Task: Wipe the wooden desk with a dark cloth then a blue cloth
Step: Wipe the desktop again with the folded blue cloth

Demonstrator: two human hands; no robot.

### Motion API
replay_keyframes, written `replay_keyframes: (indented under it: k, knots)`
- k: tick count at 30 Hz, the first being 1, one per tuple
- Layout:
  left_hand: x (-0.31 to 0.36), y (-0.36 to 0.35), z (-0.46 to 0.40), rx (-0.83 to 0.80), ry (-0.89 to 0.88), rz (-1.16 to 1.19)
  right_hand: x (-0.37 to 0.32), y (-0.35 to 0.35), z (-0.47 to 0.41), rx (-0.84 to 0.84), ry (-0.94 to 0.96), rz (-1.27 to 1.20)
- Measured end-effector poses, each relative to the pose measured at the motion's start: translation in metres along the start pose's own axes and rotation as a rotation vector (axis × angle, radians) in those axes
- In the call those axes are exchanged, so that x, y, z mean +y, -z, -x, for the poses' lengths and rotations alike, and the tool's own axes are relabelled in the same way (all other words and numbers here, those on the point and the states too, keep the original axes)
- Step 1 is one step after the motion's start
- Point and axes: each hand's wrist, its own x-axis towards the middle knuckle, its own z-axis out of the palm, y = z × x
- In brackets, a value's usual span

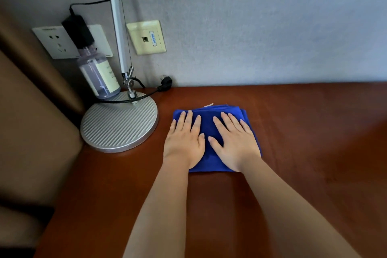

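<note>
A folded blue cloth (pixel 209 123) lies flat on the reddish-brown wooden desk (pixel 303 153), near the wall. My left hand (pixel 184 140) presses palm-down on its left half, fingers stretched out and close together. My right hand (pixel 235 140) presses palm-down on its right half in the same way. Neither hand curls around the cloth. No dark cloth shows anywhere in the head view.
A round ribbed metal lamp base (pixel 119 123) with a slanted pole (pixel 116 16) stands just left of the cloth. A clear bottle (pixel 98 75) stands behind it. A loose plug (pixel 166 84) and black cable lie at the wall. Wall sockets (pixel 146 36) are above; a brown panel is at left.
</note>
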Motion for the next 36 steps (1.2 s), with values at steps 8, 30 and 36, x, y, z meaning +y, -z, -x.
replay_keyframes:
  k: [8, 30, 36]
  knots:
    - [-0.006, 0.004, -0.064, -0.01, -0.026, 0.006, 0.016, 0.002, -0.058, 0.001, -0.027, 0.009]
    - [0.003, 0.008, -0.081, -0.036, -0.065, 0.008, 0.029, 0.006, -0.064, 0.014, -0.081, 0.012]
    - [0.021, 0.002, -0.019, -0.023, -0.048, 0.014, 0.023, 0.005, -0.003, 0.002, -0.065, 0.015]
